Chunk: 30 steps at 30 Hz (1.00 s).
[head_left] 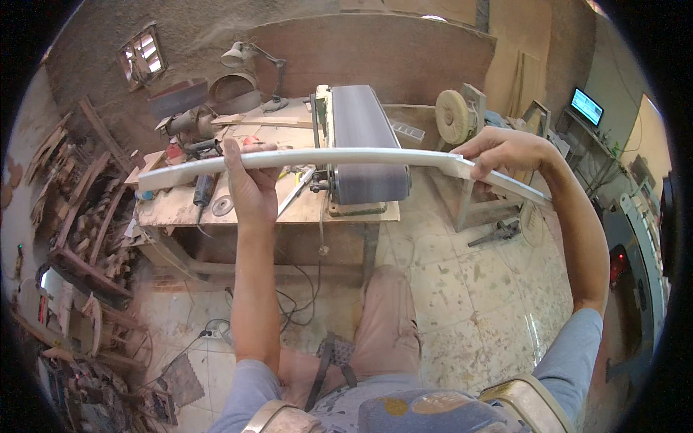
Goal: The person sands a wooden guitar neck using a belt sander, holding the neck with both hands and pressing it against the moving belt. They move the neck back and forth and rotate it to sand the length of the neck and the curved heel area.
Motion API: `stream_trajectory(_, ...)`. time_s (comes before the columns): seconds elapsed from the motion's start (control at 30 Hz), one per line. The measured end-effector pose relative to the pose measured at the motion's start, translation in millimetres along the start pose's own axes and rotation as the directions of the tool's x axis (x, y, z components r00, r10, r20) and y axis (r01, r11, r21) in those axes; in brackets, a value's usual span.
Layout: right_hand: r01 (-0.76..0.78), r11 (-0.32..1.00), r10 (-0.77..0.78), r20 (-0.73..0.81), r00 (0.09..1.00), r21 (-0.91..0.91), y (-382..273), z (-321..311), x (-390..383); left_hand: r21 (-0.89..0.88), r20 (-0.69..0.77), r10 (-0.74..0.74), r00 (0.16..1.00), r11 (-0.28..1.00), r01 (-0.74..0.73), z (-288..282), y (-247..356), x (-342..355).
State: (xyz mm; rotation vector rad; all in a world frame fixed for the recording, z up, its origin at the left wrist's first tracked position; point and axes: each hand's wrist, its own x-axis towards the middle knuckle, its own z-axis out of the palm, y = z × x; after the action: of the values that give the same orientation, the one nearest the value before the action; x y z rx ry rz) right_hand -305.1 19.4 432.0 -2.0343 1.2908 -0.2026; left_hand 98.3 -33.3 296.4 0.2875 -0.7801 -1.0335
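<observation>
A long, pale, slightly bowed strip (pixel 346 155), probably wood, spans crosswise in front of me at about bench height. My left hand (pixel 249 180) is closed on it left of the middle, the thumb upright against its near face. Toward the right end, my right hand (pixel 509 153) grips it from above with bent fingers. Just behind the strip stands a belt sander (pixel 361 119) with a wide grey belt. The strip crosses in front of the belt's lower part; whether they touch I cannot tell.
The workbench (pixel 170 211) carries a dark power tool (pixel 206 189) and a desk lamp (pixel 233 56). A round buffing wheel (pixel 452 117) stands at the right, with a lit screen (pixel 586 107) beyond. Scrap wood (pixel 79 216) is piled at left. Cables and a power strip (pixel 213 334) lie on the floor.
</observation>
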Motion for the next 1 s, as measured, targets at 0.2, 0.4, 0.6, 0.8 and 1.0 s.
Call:
stream_trajectory(0.2,0.043,0.992,-0.050,-0.060,0.997,-0.116,2,-2,0,0.062,-0.049,-0.091,0.995,0.994,0.094,13,9,4)
stream_trajectory(0.4,0.082,0.987,-0.098,-0.120,0.988,-0.136,10,20,17,0.008,-0.070,-0.159,0.985,0.987,0.160,-16,0,6)
stream_trajectory(0.6,0.126,0.951,-0.199,-0.250,0.948,-0.282,12,31,27,-0.023,0.030,-0.168,0.985,0.985,0.169,-30,3,8)
stream_trajectory(0.8,0.186,0.909,-0.307,-0.299,0.904,-0.373,26,39,34,-0.006,0.059,-0.161,0.985,0.987,0.161,-32,5,11)
stream_trajectory(1.0,0.061,0.977,-0.086,-0.119,0.989,-0.203,0,31,27,0.090,0.002,-0.179,0.984,0.980,0.178,-42,10,12)
